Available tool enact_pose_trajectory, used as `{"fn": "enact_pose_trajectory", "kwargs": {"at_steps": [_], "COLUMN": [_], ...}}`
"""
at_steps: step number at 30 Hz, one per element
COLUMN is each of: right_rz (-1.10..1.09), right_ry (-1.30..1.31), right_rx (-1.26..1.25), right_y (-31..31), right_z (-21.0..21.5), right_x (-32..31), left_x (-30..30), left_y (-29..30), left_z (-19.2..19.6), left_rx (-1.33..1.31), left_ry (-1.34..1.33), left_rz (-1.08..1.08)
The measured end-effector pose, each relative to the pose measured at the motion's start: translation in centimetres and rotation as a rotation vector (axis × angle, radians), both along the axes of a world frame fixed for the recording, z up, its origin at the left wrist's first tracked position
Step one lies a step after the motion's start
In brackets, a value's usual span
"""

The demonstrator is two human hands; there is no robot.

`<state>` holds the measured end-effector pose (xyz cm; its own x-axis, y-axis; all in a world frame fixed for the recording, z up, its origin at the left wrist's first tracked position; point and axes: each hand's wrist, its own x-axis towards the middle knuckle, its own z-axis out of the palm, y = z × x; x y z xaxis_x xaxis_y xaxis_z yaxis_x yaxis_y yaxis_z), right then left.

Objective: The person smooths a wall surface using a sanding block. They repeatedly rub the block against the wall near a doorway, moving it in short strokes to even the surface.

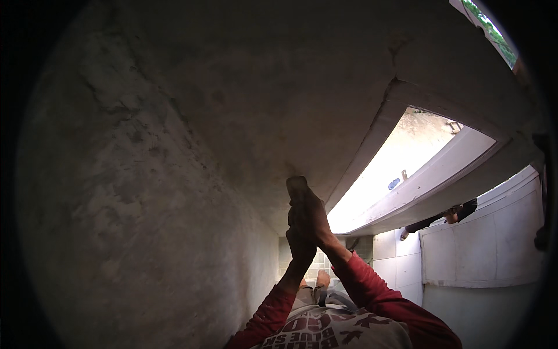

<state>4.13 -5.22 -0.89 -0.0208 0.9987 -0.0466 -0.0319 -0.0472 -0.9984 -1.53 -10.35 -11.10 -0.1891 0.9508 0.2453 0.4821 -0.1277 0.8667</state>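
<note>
Both my arms, in red sleeves, reach up toward a rough grey plastered wall (174, 145). My right hand (314, 216) is closed around a small dark flat tool (297, 185) whose top end rests on or just in front of the plaster. Directly below it, my left hand (301, 245) presses against the right hand and wrist. Both hands are in shadow, so the left hand's fingers and its contact with the tool are hard to make out.
A bright window opening with a white frame (407, 192) lies to the right. Below it is a white tiled wall (482, 247). Another person's dark-sleeved arm (447, 216) reaches over that wall. My bare foot (323, 279) stands on a tiled floor far below.
</note>
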Motion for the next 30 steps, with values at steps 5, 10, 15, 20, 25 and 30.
{"fn": "enact_pose_trajectory", "kwargs": {"at_steps": [5, 10, 15, 20, 25, 30], "right_rz": [-0.003, 0.067, 0.06, 0.025, -0.015, -0.032], "right_ry": [0.018, 0.074, 0.105, 0.164, 0.097, 0.317], "right_rx": [-0.064, -0.034, -0.211, -0.084, -0.01, -0.379], "right_y": [0.1, 0.3, 0.9, 1.0, 0.9, 1.0], "right_z": [-0.2, 0.1, 0.7, 1.2, 1.6, 1.0], "right_x": [-0.1, 0.0, 0.2, -0.3, -0.9, -0.3], "left_x": [-0.2, -0.3, 0.0, -0.4, -0.5, -0.3], "left_y": [0.2, 0.2, 1.2, 1.9, 2.0, 1.0], "left_z": [-1.2, -1.0, 0.0, 0.0, -0.8, -1.4], "left_rx": [0.016, -0.077, 0.135, -0.188, -0.111, 0.018], "left_ry": [0.035, -0.008, -0.039, 0.092, 0.029, 0.1], "left_rz": [-0.001, 0.02, 0.086, -0.039, 0.021, 0.054]}}
